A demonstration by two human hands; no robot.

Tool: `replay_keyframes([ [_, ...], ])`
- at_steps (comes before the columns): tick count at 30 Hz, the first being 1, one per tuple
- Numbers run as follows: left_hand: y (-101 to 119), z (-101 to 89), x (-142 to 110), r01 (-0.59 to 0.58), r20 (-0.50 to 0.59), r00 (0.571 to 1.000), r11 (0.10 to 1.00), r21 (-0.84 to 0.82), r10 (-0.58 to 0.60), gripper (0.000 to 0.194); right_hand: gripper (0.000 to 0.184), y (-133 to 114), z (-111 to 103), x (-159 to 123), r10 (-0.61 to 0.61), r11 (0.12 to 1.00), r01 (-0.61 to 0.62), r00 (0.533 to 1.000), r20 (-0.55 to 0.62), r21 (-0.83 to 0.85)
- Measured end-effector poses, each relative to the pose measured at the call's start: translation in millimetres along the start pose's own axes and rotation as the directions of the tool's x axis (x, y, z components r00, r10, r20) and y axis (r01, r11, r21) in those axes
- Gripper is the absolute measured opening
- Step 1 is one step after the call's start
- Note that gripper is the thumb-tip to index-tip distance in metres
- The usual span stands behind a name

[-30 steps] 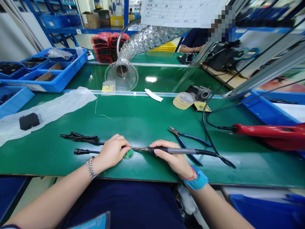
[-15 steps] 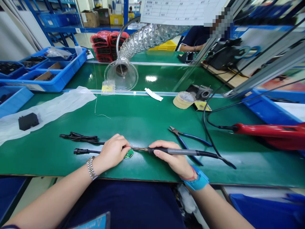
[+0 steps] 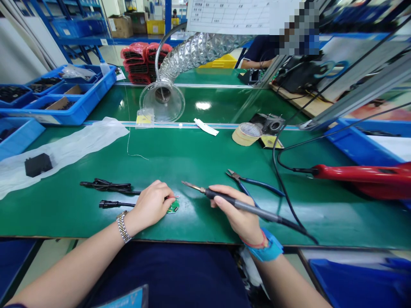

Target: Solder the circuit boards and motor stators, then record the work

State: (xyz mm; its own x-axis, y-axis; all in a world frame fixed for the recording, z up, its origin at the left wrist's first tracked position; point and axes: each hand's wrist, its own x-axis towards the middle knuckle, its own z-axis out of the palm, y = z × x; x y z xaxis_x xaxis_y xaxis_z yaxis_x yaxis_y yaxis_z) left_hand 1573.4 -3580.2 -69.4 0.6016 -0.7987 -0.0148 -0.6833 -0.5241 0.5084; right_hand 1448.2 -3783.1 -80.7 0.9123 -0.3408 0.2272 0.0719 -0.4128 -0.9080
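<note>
My left hand (image 3: 153, 200) lies closed at the edge of a small green circuit board (image 3: 174, 207), its fingertips pinching a thin red wire (image 3: 176, 197) over the board. Two black cables with plugs, one coiled (image 3: 111, 185) and one straight (image 3: 112, 204), run in under that hand. A soldering iron (image 3: 231, 200) is gripped in my right hand (image 3: 239, 211), its tip raised up and to the left, apart from the board. Behind the right hand lie cutting pliers (image 3: 239, 177) with blue handles, spread apart and partly hidden by it.
A fume extraction funnel (image 3: 162, 102) stands beyond the board. A tape roll (image 3: 246, 133) sits at the back right, near a red tool (image 3: 359, 176) and black cords. Blue parts bins (image 3: 80, 109) and a white sheet (image 3: 83, 136) with a black part (image 3: 38, 165) are left.
The soldering iron has lifted off the board, its tip now tilted upward and its cord end lower. My right hand has shifted slightly right. My left hand has stayed in place.
</note>
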Motion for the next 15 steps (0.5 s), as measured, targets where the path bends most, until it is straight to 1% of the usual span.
replay_keyframes([
  [3,0.5,0.6,-0.4,-0.01,-0.018,1.0,1.0,0.007,0.01,0.014,0.019,-11.6,19.8,-6.1,-0.049,0.999,0.049,0.998,0.045,0.012],
  [7,0.6,0.7,-1.2,-0.026,-0.024,0.999,0.999,0.019,0.027,0.013,0.019,-18.6,39.3,-10.7,-0.179,0.984,0.174,0.967,0.18,0.045],
  [11,-1.4,-2.0,-2.1,-0.025,-0.004,1.0,0.999,-0.027,0.024,0.008,0.021,-18.0,44.1,-10.9,-0.184,0.982,0.186,0.953,0.24,0.014],
  [15,-2.2,-4.8,-1.1,-0.029,0.042,0.999,0.999,-0.043,0.031,0.013,0.02,-17.5,42.7,-10.1,-0.178,0.983,0.182,0.955,0.238,0.007],
])
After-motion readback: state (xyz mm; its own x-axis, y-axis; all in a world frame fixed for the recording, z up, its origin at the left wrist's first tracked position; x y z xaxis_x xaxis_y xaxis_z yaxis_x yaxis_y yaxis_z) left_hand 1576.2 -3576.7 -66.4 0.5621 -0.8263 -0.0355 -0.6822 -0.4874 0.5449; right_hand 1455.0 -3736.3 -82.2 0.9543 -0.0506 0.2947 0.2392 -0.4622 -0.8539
